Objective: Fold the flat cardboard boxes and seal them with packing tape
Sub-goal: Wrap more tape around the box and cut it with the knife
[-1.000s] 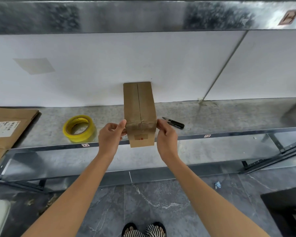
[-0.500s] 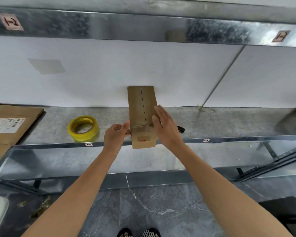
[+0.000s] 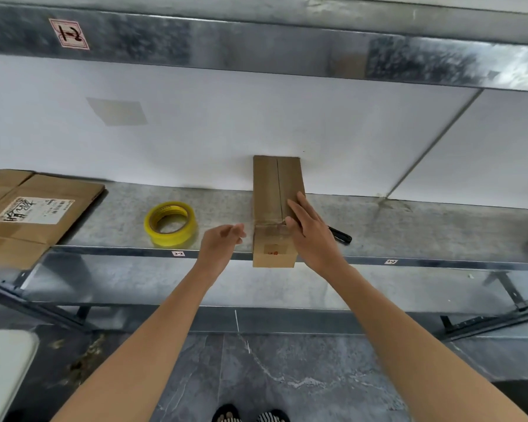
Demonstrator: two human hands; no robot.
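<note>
One box (image 3: 267, 184) sits folded at the shelf (image 3: 409, 236) edge, seemingly taped, right hand (image 3: 313, 239) flat on it, left hand (image 3: 221, 248) loosely curled and empty beside it; flat boxes (image 3: 37, 214) lie unfolded near the tape (image 3: 169, 224).

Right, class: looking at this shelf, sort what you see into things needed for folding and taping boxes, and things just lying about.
For the job:
folded box
yellow tape roll
flat cardboard
black tool, probably a cutter

Lying about:
shelf tag
red-bordered sign
pale patch on the wall
</note>
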